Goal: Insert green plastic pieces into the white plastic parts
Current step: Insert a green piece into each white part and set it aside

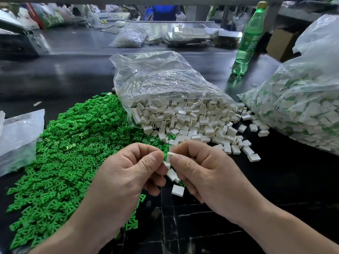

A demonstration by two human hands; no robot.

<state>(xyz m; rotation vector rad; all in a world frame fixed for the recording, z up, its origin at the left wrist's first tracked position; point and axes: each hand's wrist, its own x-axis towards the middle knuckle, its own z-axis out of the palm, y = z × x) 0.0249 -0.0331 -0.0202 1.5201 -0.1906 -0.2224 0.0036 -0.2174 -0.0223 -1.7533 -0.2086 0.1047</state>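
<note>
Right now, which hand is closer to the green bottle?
Right. The green bottle stands far back, to the right of the right hand; the left hand is even further left, by the green pieces.

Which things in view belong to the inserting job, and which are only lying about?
Job: green pieces pile; loose white parts; white part in right hand; green piece in left hand; big bag of white-and-green parts.
Lying about: green bottle; flat clear bag; cardboard box.

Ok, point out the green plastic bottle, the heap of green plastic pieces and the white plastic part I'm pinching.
Green plastic bottle (251, 38), head view, label.
Heap of green plastic pieces (73, 143), head view, heap's middle.
White plastic part (170, 154), head view, top face.
</note>
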